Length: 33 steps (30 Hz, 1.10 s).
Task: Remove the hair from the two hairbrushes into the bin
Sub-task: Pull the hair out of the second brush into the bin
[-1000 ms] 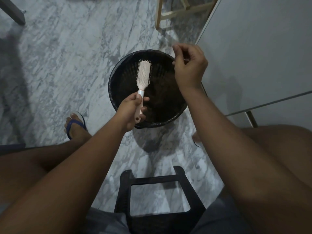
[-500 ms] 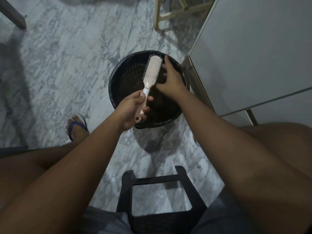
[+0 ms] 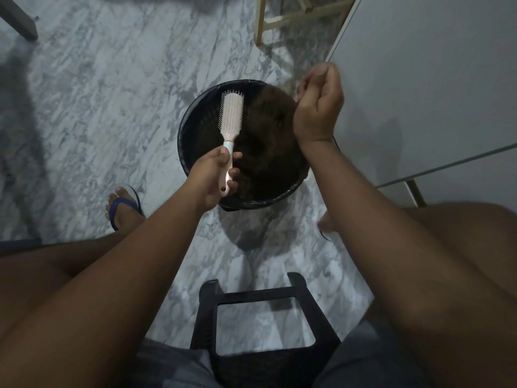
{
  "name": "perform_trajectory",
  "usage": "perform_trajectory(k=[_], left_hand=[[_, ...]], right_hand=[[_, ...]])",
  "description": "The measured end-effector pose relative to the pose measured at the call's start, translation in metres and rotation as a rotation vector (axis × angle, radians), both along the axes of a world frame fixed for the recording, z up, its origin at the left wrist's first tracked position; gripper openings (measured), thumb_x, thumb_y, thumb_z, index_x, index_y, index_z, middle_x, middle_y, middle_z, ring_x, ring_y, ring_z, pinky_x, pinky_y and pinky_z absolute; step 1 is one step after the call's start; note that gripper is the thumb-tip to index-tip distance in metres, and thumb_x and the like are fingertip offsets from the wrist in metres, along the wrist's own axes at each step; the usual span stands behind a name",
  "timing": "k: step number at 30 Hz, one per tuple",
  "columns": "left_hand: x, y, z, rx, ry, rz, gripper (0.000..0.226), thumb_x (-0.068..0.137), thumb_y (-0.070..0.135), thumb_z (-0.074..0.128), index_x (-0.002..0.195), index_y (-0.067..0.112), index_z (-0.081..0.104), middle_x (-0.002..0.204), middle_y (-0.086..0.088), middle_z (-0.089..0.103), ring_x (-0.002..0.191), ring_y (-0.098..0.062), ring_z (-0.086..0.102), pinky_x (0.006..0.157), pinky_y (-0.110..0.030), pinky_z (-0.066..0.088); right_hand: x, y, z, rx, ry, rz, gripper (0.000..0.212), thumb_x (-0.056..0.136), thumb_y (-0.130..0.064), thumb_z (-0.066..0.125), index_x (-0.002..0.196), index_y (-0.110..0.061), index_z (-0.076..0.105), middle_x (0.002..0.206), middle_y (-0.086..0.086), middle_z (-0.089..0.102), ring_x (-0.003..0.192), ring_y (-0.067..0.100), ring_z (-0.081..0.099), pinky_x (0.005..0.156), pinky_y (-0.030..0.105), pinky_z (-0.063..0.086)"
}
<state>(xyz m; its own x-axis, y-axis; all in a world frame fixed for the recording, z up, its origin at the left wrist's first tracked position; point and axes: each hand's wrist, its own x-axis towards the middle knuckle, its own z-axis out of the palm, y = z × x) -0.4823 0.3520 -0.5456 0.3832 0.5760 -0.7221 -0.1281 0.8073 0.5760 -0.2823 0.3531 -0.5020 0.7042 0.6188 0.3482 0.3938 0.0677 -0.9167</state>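
Grey marbled floor (image 3: 98,107), black bin (image 3: 251,202) on it, pale hairbrush (image 3: 231,116) over its opening, handle gripped by left hand (image 3: 212,177), right hand (image 3: 319,107) raised above right rim, fingers curled, any pinched hair too fine to tell

Grey shorts (image 3: 173,365) — a blue flip-flop (image 3: 119,210) (strap between toes)

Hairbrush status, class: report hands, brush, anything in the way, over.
Left hand grips brush handle. Right hand curled above bin rim, contents unclear. Brush over bin, bristles up. Nothing in the way.
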Motion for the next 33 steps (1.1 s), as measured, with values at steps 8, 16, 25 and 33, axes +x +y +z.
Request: perform_trajectory(k=[8,16,25,33], left_hand=[[0.001,0.001,0.008,0.015,-0.005,0.006,0.030,0.106,0.022,0.044,0.132,0.010,0.054,0.100,0.000,0.064,0.055,-0.006,0.049,0.045,-0.019,0.036],[-0.003,0.001,0.008,0.034,-0.027,-0.048,0.024,0.106,0.023,0.044,0.122,0.011,0.057,0.101,0.000,0.063,0.057,-0.007,0.048,0.045,-0.020,0.036],[0.001,-0.004,0.011,0.045,-0.086,-0.139,0.032,0.106,0.020,0.044,0.136,0.014,0.053,0.097,-0.001,0.064,0.058,-0.008,0.048,0.042,-0.021,0.037],[0.001,0.000,0.008,0.061,-0.007,-0.084,0.029,0.106,0.019,0.042,0.132,0.016,0.056,0.100,-0.002,0.063,0.057,-0.008,0.047,0.044,-0.020,0.036]], right_hand=[[0.007,-0.013,-0.025,-0.735,-0.136,0.140,0.028,0.104,-0.021,0.041,0.099,-0.007,0.065,0.098,0.011,0.069,0.092,0.027,0.063,0.078,0.034,0.049],[-0.006,-0.015,-0.040,-1.053,0.131,0.595,0.098,0.085,-0.015,0.063,0.160,-0.025,0.000,0.162,0.014,0.023,0.139,0.029,0.040,0.107,0.037,0.043],[-0.033,0.009,-0.030,-0.722,0.472,0.438,0.070,0.098,-0.068,0.018,0.123,-0.019,0.062,0.117,0.004,0.067,0.106,0.019,0.062,0.093,0.045,0.054],[-0.022,0.011,-0.044,-0.529,0.088,0.218,0.061,0.104,-0.042,0.045,0.055,-0.005,0.047,0.047,0.001,0.038,0.046,0.015,0.038,0.051,0.034,0.031]])
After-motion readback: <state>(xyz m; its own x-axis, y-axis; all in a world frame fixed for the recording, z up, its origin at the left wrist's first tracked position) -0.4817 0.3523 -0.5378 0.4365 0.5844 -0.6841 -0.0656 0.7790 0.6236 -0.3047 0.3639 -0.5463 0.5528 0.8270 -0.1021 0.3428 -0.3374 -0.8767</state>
